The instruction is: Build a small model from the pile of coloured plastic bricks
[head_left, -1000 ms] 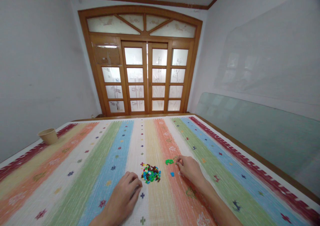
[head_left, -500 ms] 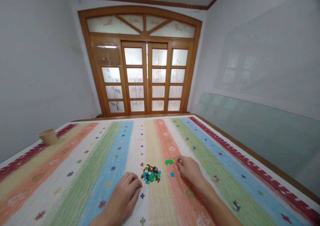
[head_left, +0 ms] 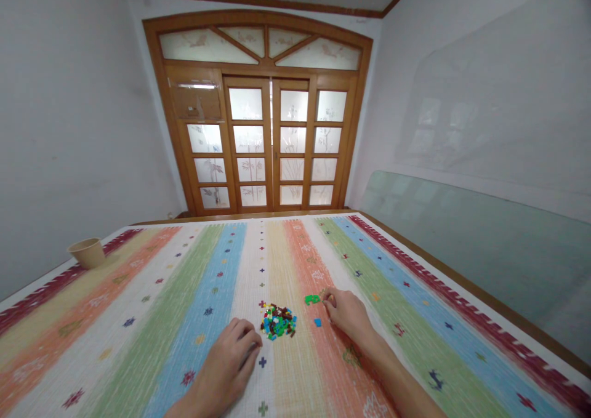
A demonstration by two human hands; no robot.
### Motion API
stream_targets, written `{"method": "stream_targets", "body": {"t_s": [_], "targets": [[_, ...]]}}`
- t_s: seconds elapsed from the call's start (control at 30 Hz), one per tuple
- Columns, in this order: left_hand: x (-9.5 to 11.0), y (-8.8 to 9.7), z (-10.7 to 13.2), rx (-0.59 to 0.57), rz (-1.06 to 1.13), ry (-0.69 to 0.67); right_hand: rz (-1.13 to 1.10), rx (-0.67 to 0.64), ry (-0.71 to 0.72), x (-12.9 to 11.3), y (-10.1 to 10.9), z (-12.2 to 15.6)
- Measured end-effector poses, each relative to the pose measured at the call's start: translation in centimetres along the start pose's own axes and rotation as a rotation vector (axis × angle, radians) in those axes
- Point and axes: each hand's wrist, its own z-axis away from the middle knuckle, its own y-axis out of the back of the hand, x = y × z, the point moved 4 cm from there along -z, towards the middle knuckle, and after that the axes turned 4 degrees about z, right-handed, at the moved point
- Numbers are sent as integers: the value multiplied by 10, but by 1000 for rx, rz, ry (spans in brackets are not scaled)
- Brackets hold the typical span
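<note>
Showing a left hand [head_left: 226, 359] and a right hand [head_left: 348, 313] resting on a striped woven cloth [head_left: 138, 344], viewed from the person's head. Left hand: fingers curled and held together, knuckles upward, fingertips just beside the lower left edge of a heaped pile of small plastic bricks [head_left: 277, 322] in green, blue, red, yellow and dark brown. The pile lies between the hands, to the right of the left hand; whether this hand grips anything cannot be told. Right hand: thumb and forefinger tips pressed together in a pinch; any piece between them is too small to tell. A cluster of green bricks [head_left: 313, 299] lies just ahead of and left of this pinch, apart from the pile, and a single blue brick [head_left: 317, 322] lies just left of the right hand. Far ahead of the left hand, a beige cup [head_left: 87, 253] stands near the cloth's edge. Well ahead of both hands are glazed wooden doors [head_left: 258, 110]; right of the right hand, a large glass sheet [head_left: 462, 245] stands along the wall.
</note>
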Motion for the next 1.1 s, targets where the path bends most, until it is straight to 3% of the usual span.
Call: {"method": "stream_targets", "body": {"t_s": [0.53,1.1], "targets": [[0,0,-1,-8,1,13,16,2,-5,4,-11,-5],[3,2,-3,-12,18,17,12,14,-2,0,-9,-3]]}}
